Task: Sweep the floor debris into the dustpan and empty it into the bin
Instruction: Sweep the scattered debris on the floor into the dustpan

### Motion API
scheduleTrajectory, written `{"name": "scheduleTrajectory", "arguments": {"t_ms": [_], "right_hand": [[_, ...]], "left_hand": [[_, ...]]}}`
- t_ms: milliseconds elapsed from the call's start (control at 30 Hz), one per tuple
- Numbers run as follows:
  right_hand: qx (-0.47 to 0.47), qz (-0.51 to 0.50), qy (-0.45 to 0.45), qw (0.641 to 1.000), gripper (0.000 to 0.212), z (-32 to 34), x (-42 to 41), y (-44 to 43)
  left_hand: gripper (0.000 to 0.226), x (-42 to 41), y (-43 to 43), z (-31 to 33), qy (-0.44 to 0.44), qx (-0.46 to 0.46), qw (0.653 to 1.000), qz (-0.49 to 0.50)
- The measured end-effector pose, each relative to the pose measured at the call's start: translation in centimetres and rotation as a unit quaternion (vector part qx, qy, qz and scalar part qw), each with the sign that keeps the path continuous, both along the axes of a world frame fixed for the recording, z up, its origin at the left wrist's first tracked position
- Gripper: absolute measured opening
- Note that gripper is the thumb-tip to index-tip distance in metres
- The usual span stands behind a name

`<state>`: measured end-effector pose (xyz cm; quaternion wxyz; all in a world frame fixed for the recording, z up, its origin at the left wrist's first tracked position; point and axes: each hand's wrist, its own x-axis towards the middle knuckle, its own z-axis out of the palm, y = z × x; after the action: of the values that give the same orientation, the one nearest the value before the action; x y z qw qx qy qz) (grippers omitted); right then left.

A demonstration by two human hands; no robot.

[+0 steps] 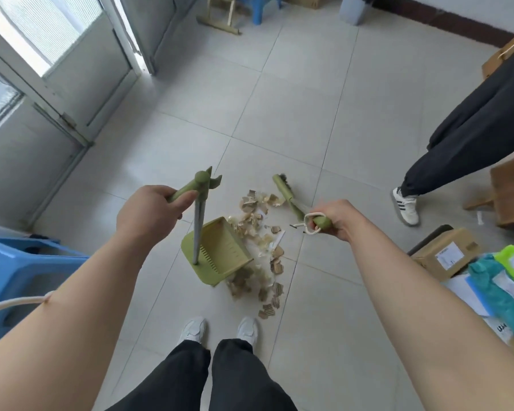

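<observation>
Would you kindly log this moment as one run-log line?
left hand: grips dustpan handle | right hand: grips broom | cardboard scraps: on floor beside dustpan

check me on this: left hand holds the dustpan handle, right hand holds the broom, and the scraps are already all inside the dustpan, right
Not quite. The head view shows the scraps still lying on the floor beside the dustpan. The rest stands: left hand on its handle, right hand on the broom.

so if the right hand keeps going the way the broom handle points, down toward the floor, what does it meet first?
Probably the debris pile. The right hand grips the broom handle's end, which slants down-left to the brush head at the pile's far edge. Depth is unclear; it could reach bare tile first.
</observation>
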<state>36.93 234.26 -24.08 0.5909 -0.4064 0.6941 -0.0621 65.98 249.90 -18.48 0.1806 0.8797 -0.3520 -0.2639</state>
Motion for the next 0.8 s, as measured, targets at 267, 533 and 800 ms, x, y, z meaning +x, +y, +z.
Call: {"name": "scheduleTrajectory", "arguments": {"t_ms": [267, 533, 800], "right_hand": [[0.013, 0.135, 0.076, 0.988, 0.017, -3.1, 4.8, -2.9], [0.047, 0.279, 0.149, 0.947, 0.012, -5.6, 5.1, -0.2], [0.095, 0.382, 0.263, 0.881, 0.013, -4.2, 3.7, 4.2]], "left_hand": [[0.049, 1.1, 3.0, 0.0, -0.003, -0.018, 0.997, 0.079], [0.051, 1.1, 6.2, -0.4, -0.015, 0.000, 0.993, 0.119], [0.051, 1.6, 8.3, -0.3, -0.035, 0.009, 0.996, 0.086]]}}
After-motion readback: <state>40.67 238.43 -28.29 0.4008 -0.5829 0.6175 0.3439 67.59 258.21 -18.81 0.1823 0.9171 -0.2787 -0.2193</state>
